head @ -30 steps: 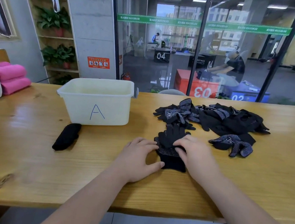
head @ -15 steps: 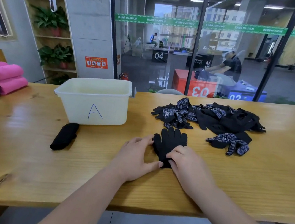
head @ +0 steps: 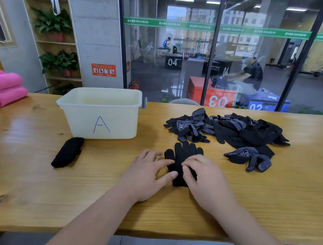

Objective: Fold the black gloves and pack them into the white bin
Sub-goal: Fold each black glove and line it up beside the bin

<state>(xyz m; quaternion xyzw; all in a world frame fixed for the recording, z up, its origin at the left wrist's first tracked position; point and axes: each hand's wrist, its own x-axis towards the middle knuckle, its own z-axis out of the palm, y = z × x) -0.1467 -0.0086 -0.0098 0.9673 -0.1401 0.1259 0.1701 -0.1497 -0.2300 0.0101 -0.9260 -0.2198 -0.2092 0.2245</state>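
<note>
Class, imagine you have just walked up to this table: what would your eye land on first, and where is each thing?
The left hand and right hand rest on a flat black glove at the front middle of the table. Left of it stands the white bin marked A, a rolled black bundle lying before it; a heap of black gloves lies behind on the right.

Seen from across the table, the left arm (head: 91, 221) and right arm (head: 260, 240) are bare and slim right down to the wrists, and the left hand (head: 146, 173) and right hand (head: 206, 178) are bare too, with short, plain nails (head: 174, 174).
</note>
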